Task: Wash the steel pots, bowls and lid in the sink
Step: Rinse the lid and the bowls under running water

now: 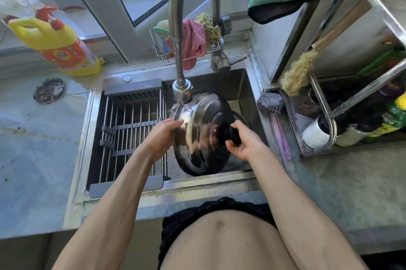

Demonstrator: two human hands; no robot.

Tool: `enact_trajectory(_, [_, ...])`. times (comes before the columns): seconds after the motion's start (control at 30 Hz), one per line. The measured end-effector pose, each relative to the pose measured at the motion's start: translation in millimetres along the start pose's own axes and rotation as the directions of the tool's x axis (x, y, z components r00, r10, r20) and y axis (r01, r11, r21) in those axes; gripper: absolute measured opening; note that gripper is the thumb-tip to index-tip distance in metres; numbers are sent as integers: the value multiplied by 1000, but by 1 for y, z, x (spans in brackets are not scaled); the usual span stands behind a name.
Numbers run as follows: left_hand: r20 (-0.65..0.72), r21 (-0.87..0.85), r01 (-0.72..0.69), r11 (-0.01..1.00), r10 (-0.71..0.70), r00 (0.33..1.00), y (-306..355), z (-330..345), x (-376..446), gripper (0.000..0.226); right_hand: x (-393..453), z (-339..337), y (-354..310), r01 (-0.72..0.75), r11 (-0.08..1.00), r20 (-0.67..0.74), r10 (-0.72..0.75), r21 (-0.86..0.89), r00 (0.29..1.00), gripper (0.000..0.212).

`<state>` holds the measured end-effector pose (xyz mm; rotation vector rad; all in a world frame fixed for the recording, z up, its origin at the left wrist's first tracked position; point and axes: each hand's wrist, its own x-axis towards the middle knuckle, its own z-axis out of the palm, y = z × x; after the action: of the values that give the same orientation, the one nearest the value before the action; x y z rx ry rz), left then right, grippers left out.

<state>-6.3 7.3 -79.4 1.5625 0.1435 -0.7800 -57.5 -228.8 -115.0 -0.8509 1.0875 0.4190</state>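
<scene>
The steel lid (pixel 197 133) is tilting over the sink (pixel 241 85), just under the faucet head (pixel 182 91). The left hand (pixel 162 135) is gripping its left rim; the right hand (pixel 243 142) is pinching its black knob (pixel 228 135).

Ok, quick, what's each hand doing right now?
Left hand: grips the rim of the steel lid.
Right hand: grips the lid's black knob.

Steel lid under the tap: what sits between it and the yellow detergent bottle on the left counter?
In the head view, a grey drain rack spans the sink's left half between the steel lid and the yellow detergent bottle, then bare wet counter.
</scene>
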Motion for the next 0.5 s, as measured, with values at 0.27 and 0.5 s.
enact_trajectory(0.27, [-151,36,36,999,-30,988,24,11,12,35,-1,2,12,375,755,60,-409,-538,911,29])
enact_trajectory(0.5, [-393,-129,-19,991,-34,919,7,11,22,31,-9,7,2,163,977,45,-158,-138,986,43])
